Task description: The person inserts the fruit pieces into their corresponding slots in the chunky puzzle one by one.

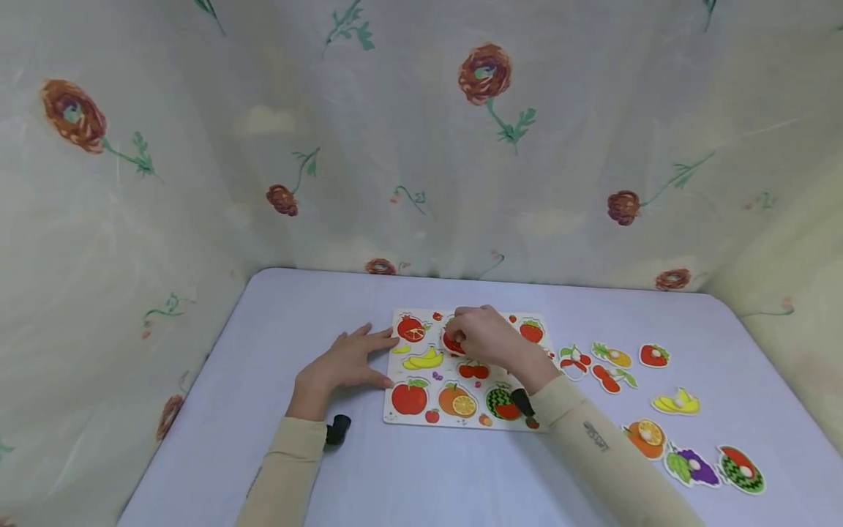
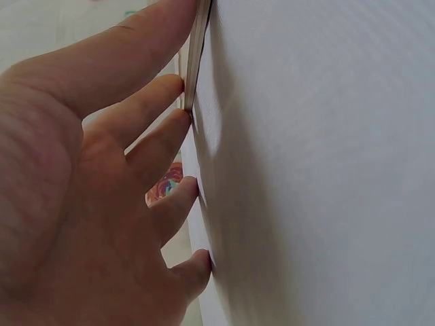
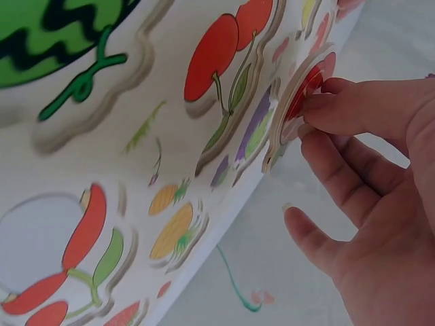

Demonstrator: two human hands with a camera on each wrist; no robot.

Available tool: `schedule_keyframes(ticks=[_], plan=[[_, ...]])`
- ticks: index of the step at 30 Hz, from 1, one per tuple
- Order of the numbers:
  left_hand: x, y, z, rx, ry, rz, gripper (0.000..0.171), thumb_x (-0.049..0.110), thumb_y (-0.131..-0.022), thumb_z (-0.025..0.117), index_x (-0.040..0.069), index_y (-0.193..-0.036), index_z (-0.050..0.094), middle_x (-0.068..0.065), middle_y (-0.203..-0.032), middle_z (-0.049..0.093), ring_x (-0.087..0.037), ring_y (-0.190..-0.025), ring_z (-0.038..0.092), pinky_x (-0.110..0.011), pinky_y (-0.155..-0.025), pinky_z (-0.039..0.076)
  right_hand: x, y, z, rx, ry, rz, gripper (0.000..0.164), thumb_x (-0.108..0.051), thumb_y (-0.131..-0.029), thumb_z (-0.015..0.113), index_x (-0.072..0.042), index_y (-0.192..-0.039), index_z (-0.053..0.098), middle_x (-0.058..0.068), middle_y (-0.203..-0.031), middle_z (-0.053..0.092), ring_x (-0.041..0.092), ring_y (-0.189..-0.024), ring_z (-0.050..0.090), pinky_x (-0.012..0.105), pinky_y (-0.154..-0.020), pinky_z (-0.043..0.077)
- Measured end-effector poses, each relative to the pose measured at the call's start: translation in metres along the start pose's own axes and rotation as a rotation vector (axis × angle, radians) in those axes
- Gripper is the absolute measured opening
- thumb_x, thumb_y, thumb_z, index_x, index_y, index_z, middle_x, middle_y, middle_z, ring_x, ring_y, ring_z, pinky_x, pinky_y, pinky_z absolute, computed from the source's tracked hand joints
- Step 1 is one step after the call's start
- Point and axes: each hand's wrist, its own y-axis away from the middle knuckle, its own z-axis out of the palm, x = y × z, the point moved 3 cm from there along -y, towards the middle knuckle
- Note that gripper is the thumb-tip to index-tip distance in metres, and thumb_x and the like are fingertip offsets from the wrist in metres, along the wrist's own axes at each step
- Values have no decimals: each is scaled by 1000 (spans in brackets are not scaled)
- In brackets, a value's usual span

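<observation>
White, fruit-printed board [image 1: 402, 419] noted lying flat on the worktop [image 1: 421, 476], toward the far edge and roughly midway between left and right edges. Your right hand [image 1: 487, 337] is above the far half of that board, its grip pinching a red piece [image 3: 297, 95] at the fingertips. The right wrist view shows this piece tilted against the board's face; whether its rim touches the surface, I cannot tell. Your left hand [image 1: 345, 360] grasps nothing: the fingers are extended and spread at the board's left edge (a steadying contact, in my judgement).

Spread between the board and the worktop's right edge, you have further pieces loose: pineapple piece [image 1: 612, 356], cherry piece [image 1: 602, 378], strawberry piece [image 1: 654, 356], banana piece [image 1: 667, 404], orange piece [image 1: 635, 438], grape piece [image 1: 703, 474] and watermelon piece [image 1: 736, 462] among them.

Step in hand, as assessed: you are fitting the red piece to its recess. The next move appears to call for levelling the piece, turning it until its outline agrees with the recess, and pressing it flush before you let go.
</observation>
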Motion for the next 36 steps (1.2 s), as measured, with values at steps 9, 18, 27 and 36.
schedule_keyframes(ticks=[9, 18, 27, 36], plan=[[2, -1, -1, 6, 5, -5, 81, 42, -75, 84, 34, -147, 48, 9, -160, 38, -27, -156, 15, -60, -125, 11, -6, -15, 5, -15, -4, -23, 14, -10, -92, 67, -23, -92, 74, -6, -89, 61, 14, -79, 52, 25, -74, 48], [2, 1, -4, 1, 4, 6, 80, 41, -75, 84, 33, -147, 49, 9, -160, 38, -27, -156, 15, -59, -126, 10, -15, -33, 13, 21, 20, -60, 13, -14, -92, 67, -22, -96, 76, -6, -93, 65, 12, -81, 54, 28, -81, 48], [-4, -2, -1, -1, -11, 30, 79, 44, -76, 83, 34, -147, 48, 11, -160, 38, -27, -156, 16, -58, -126, 11, -20, -46, 20, 13, -58, -76, 18, -9, -92, 64, -20, -99, 76, -5, -93, 64, 13, -81, 55, 25, -76, 50], [-5, -1, -3, 2, 5, 31, 80, 44, -76, 83, 34, -147, 48, 12, -159, 38, -26, -156, 16, -58, -126, 10, -24, -61, 25, -9, -94, -63, 19, -7, -92, 62, -19, -95, 76, -4, -93, 63, 14, -85, 56, 25, -78, 51]])
